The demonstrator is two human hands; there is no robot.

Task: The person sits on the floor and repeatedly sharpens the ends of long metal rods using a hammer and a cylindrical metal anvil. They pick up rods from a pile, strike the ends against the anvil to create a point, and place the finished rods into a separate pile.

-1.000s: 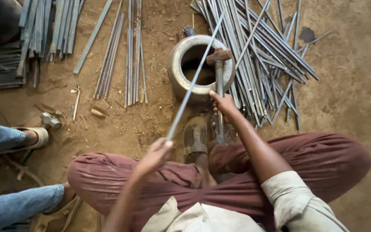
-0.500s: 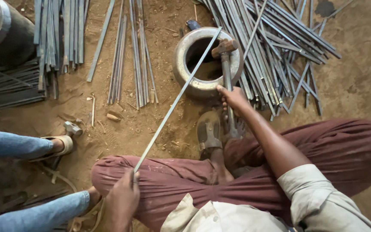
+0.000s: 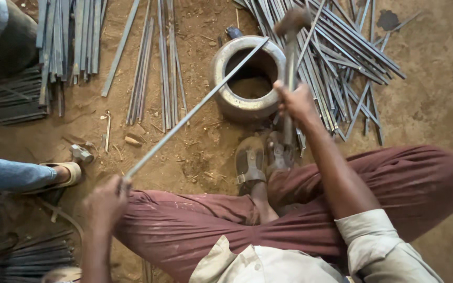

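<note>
i see the left hand (image 3: 103, 202) closed on the long rod (image 3: 195, 107), its axis running toward two o'clock across the metal ring (image 3: 226, 94); right hand (image 3: 295, 102) grips the hammer (image 3: 291, 63), head toward twelve.

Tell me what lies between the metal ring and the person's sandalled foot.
In the head view, only bare dirt with small debris lies between the metal ring and the sandalled foot.
</note>
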